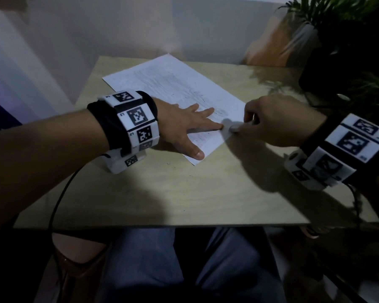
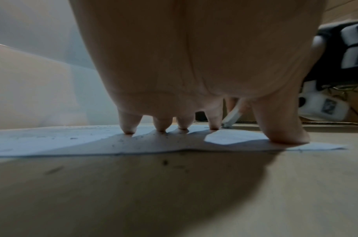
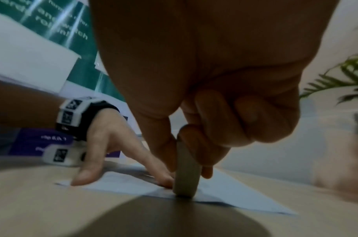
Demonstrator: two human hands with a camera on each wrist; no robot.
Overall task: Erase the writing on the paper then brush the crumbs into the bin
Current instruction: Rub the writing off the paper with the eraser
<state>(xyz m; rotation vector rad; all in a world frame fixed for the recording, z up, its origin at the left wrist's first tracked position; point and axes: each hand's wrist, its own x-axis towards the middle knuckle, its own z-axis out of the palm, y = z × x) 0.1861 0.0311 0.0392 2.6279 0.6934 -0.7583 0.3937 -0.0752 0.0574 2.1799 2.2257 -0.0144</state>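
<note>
- The paper (image 1: 173,88) lies flat, from the far left corner of the surface (image 1: 184,193) toward its middle.
- The left hand (image 1: 179,125) is spread wide, its fingertips (image 2: 129,130) pressing the sheet down.
- The right hand (image 1: 271,121) pinches the eraser (image 3: 187,174), which stands on the sheet's near edge.
- Paper is thin and light, so it may slide or crease; hold it close to the rubbing.
- Small crumbs (image 2: 121,141) sit on the sheet.
- No bin shows.

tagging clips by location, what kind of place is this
Probably an office or study corner, though that is a guess: a small light wooden table against a plain wall, a potted plant beside it, and printed posters standing behind the left hand.
</note>
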